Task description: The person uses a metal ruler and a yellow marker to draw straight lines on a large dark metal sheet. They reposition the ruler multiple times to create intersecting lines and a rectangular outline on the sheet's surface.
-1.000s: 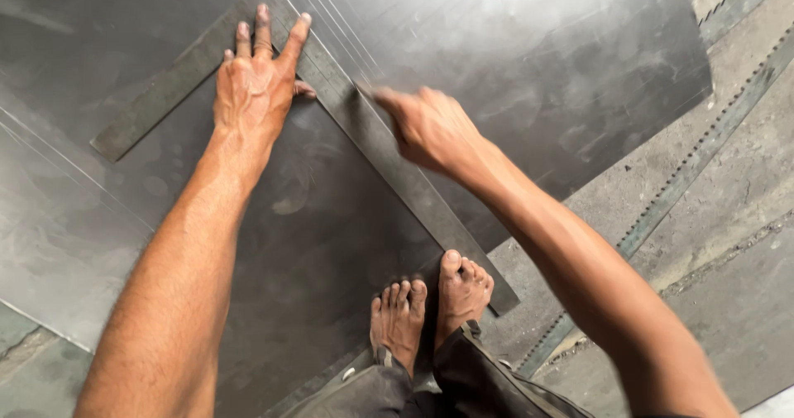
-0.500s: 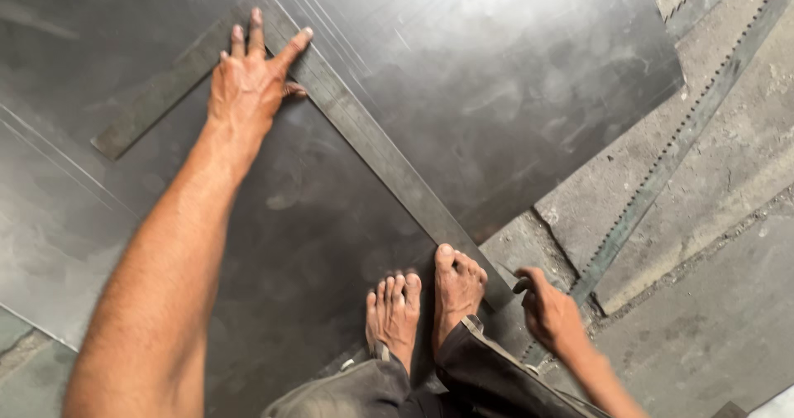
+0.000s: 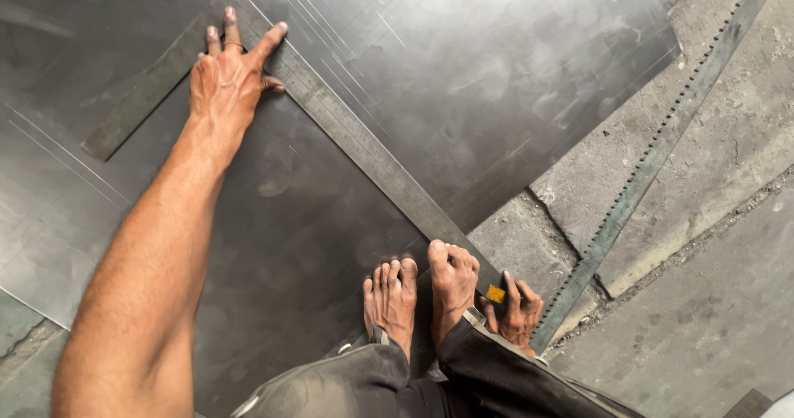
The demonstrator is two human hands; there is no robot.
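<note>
Left hand: your left hand [image 3: 227,75] lies flat, fingers spread, pressing down at the corner of the large grey steel framing square [image 3: 347,133]; its grip is apart, closed on nothing.
Square: the L-shaped rule lies flat on the dark sheet of steel plate [image 3: 496,79]. Its short arm runs down-left from under your palm; its long arm runs down-right toward your feet.
Right hand: your right hand [image 3: 517,310] is low beside your right foot [image 3: 451,281], just past the far end of the long arm. Its grip is drawn together around a small yellow object [image 3: 495,294] at the fingertips; what that object is cannot be told.
Square relative to grip: the corner is under your left palm; the long arm's end lies just beside your right fingers, whether touching them you cannot tell.
Feet: your bare left foot [image 3: 393,298] and right foot stand on the plate, the right one on or against the long arm's end.
Surroundings: a long toothed grey metal strip [image 3: 653,162] lies on the cracked concrete floor [image 3: 711,302], right of the plate.
</note>
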